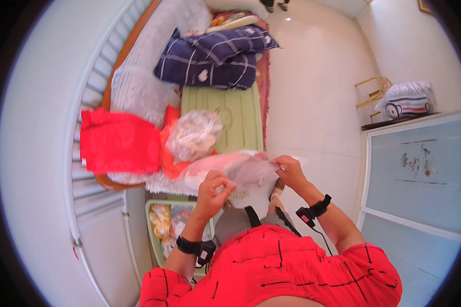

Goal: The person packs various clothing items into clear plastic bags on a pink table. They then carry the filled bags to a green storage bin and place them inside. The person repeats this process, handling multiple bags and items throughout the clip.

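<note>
A thin, clear plastic bag (246, 169) with something pink inside stretches between my two hands in front of my waist. My left hand (216, 190) is closed, thumb against the fingers, at the bag's near left edge. With thumb and fingers pinched, my right hand (290, 171) grips the bag's right end. Just beyond the left hand, a bundled clear bag of whitish contents (194, 134) rests on an orange-red bag (170, 158), beside a green storage box lid (241, 115). Folded red cloth (120, 143) lies to the left.
Dark blue checked pillows (210, 59) lie at the far end of the green lid. By my left leg stands an open green bin (153, 225) of packaged things. A frosted-glass cabinet (415, 158) is on the right, a wrapped bundle (407, 100) on top. Pale floor tiles (312, 77) run between.
</note>
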`<state>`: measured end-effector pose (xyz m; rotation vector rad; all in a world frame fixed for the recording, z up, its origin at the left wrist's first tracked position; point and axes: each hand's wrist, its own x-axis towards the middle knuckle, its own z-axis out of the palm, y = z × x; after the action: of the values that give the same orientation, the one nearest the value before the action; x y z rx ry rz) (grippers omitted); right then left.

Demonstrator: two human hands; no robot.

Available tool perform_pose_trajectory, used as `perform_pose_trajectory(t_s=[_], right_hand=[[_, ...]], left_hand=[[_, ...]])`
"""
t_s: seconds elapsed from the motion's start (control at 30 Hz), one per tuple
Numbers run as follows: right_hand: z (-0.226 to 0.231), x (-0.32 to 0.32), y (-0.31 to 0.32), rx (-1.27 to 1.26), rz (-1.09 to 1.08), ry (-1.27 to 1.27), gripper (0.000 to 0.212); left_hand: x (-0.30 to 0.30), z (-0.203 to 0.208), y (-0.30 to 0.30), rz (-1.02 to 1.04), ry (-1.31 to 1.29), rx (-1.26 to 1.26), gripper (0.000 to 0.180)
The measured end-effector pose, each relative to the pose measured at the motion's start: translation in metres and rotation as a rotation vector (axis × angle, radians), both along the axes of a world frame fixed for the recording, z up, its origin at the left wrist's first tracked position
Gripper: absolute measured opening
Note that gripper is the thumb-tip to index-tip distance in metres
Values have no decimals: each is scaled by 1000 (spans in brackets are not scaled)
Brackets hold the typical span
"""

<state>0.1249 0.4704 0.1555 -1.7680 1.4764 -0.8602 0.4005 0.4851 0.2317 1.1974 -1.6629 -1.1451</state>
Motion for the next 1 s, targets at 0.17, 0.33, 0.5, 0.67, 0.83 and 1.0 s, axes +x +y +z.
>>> perform_pose_trajectory(t_s=[0.17, 0.33, 0.5, 0.67, 0.83, 1.0], right_hand=[[45, -93, -20, -196, -66, -5, 21], [101, -151, -23, -486, -65, -109, 23], [158, -219, -30, -869, 205, 28, 25], [172, -298, -53, -765, -68, 332, 34], [170, -367, -132, -564, -290, 578, 33], [200, -454, -242, -403, -275, 591, 43]], left_hand=[[-109, 76, -40, -10, -176, -253, 11], [-171, 119, -67, 172, 19, -226, 14], [-230, 140, -90, 126, 235, -209, 8], [-331, 145, -153, -38, 84, -293, 11], [-423, 144, -253, -146, 453, -29, 10], [-514, 167, -358, -314, 615, -17, 8]])
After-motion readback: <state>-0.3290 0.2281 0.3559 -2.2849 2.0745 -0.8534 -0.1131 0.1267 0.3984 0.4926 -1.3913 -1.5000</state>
